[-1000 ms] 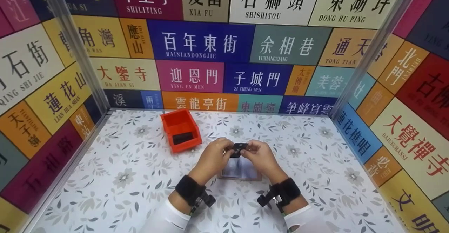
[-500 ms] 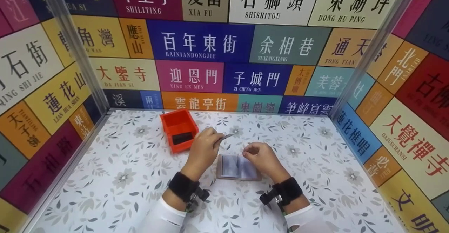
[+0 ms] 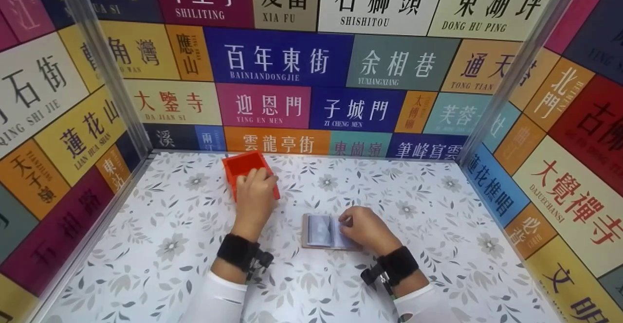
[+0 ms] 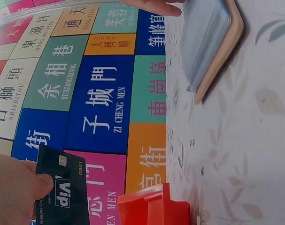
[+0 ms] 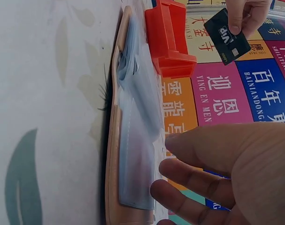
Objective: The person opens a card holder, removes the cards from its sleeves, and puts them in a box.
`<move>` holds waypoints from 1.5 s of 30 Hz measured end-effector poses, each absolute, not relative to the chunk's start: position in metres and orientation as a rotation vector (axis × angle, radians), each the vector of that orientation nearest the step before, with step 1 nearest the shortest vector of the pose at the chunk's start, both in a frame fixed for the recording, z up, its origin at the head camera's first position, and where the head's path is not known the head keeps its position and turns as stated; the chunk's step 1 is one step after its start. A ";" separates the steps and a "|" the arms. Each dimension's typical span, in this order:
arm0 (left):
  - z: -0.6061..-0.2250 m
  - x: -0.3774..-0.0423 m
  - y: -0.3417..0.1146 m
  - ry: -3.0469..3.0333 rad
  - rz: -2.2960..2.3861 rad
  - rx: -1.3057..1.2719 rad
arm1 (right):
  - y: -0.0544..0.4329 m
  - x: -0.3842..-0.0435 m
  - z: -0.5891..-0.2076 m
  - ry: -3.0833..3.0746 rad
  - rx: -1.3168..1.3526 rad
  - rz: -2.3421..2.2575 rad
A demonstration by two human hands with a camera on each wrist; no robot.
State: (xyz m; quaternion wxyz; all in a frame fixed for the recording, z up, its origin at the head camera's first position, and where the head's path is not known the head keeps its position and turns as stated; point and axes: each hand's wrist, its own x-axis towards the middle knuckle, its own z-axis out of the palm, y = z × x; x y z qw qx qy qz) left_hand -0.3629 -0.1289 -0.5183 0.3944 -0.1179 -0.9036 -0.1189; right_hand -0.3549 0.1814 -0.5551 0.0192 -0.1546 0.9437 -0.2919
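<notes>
My left hand is over the red bin, covering much of its front half in the head view. Between thumb and fingers it pinches a black VIP card, seen face-on in the left wrist view. The bin's inside is mostly hidden. An open card holder with a tan cover and clear plastic sleeves lies on the table. At its right side is my right hand, fingers loosely bent and holding nothing. In the right wrist view its fingertips come right up to the clear sleeves.
The table has a white cloth with grey leaves and flowers. Walls of colourful sign panels rise behind it and on both sides. The red bin stands near the back wall, left of the card holder.
Both hands were together on the black card above the card holder. The left hand has carried the card left to the bin, while the right hand has let go and lowered to the sleeves.
</notes>
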 end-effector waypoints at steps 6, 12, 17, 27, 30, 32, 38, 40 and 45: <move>-0.525 -0.369 -0.145 -2.348 -0.306 -0.197 | 0.182 -0.354 -0.559 2.943 -0.512 -0.852; -0.531 -0.372 -0.154 -2.394 -0.258 -0.152 | 0.183 -0.351 -0.559 2.940 -0.539 -0.819; -0.534 -0.373 -0.156 -2.417 -0.262 -0.143 | 0.183 -0.350 -0.559 2.932 -0.586 -0.799; -0.545 -0.375 -0.156 -2.462 -0.264 -0.178 | 0.183 -0.351 -0.560 2.934 -0.657 -0.797; -0.549 -0.377 -0.156 -2.489 -0.269 -0.186 | 0.183 -0.352 -0.561 2.941 -0.685 -0.790; -0.552 -0.377 -0.156 -2.506 -0.276 -0.188 | 0.183 -0.352 -0.562 2.945 -0.700 -0.789; -0.559 -0.379 -0.157 -2.544 -0.270 -0.182 | 0.183 -0.353 -0.561 2.934 -0.702 -0.807; -0.560 -0.380 -0.157 -2.554 -0.258 -0.182 | 0.183 -0.352 -0.561 2.928 -0.695 -0.812; -0.563 -0.380 -0.158 -2.583 -0.236 -0.180 | 0.183 -0.352 -0.560 2.923 -0.709 -0.818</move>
